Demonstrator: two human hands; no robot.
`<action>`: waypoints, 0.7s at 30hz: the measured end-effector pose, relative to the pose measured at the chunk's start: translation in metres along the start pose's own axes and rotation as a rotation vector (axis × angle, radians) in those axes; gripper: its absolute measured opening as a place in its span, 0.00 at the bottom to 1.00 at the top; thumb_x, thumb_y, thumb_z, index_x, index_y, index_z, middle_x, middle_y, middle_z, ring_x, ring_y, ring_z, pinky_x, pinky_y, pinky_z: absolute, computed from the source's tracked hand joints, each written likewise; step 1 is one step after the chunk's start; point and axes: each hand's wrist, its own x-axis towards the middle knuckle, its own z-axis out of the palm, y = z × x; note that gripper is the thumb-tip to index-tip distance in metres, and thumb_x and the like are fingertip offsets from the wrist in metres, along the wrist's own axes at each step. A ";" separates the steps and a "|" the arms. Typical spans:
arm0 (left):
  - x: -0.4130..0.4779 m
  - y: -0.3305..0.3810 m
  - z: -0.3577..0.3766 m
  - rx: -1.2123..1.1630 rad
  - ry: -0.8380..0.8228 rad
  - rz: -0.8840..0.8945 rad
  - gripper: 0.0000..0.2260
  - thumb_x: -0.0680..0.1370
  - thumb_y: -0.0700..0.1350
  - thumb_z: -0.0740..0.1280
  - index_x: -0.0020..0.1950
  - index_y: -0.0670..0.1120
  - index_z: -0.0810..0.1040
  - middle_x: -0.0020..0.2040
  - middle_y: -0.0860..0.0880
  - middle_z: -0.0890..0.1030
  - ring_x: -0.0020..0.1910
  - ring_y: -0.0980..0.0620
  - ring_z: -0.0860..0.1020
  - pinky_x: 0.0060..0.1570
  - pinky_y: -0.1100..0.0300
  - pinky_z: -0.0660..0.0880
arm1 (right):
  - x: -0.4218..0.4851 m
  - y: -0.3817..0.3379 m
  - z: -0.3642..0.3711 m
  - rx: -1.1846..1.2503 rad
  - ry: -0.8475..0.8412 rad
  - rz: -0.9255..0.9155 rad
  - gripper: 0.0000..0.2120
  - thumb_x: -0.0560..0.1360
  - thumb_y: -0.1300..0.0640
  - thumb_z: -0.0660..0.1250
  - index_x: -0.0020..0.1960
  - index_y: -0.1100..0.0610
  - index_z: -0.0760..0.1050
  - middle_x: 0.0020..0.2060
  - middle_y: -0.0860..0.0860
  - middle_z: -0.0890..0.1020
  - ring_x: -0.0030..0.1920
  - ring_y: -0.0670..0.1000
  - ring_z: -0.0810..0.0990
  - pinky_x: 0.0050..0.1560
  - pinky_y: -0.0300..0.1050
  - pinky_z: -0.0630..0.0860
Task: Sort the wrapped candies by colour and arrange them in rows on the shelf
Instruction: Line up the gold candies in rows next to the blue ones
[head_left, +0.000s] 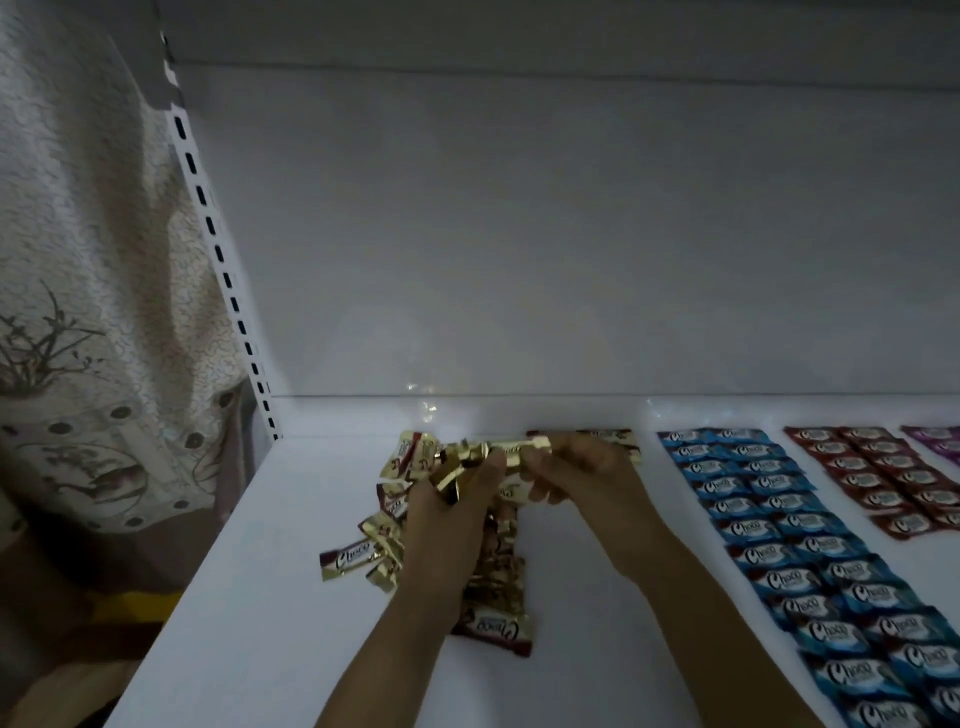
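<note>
The left hand (451, 519) grips a gold bunch (460, 470) and the right hand (579, 475) pinches one gold candy (519, 448), together above the gold pile (387, 540) on the shelf (249, 613). Blue rows (810, 545), then red rows (883, 480), lie right of that pile.

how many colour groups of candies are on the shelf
4: gold candies piled centre-left, blue rows right of it, red rows further right, purple ones cut off at the right edge; more may be hidden.
</note>
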 end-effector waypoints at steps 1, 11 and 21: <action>0.000 0.000 0.000 0.014 0.003 0.010 0.08 0.77 0.48 0.68 0.38 0.49 0.83 0.34 0.51 0.84 0.34 0.55 0.81 0.34 0.64 0.76 | 0.001 0.001 -0.001 0.039 0.027 0.021 0.05 0.76 0.62 0.67 0.43 0.60 0.80 0.34 0.52 0.83 0.33 0.48 0.78 0.34 0.39 0.73; 0.003 -0.003 -0.003 0.034 -0.024 0.116 0.06 0.77 0.46 0.68 0.44 0.48 0.84 0.29 0.48 0.81 0.25 0.59 0.74 0.25 0.68 0.69 | 0.002 0.000 -0.010 0.256 -0.081 0.043 0.07 0.71 0.57 0.68 0.44 0.60 0.80 0.27 0.54 0.75 0.27 0.48 0.71 0.27 0.38 0.69; 0.001 0.000 -0.002 -0.067 -0.026 0.069 0.09 0.77 0.49 0.68 0.37 0.54 0.83 0.29 0.47 0.80 0.29 0.48 0.74 0.29 0.59 0.69 | 0.002 0.002 -0.004 0.198 -0.043 -0.018 0.06 0.73 0.67 0.68 0.49 0.60 0.76 0.34 0.51 0.80 0.30 0.49 0.76 0.28 0.40 0.71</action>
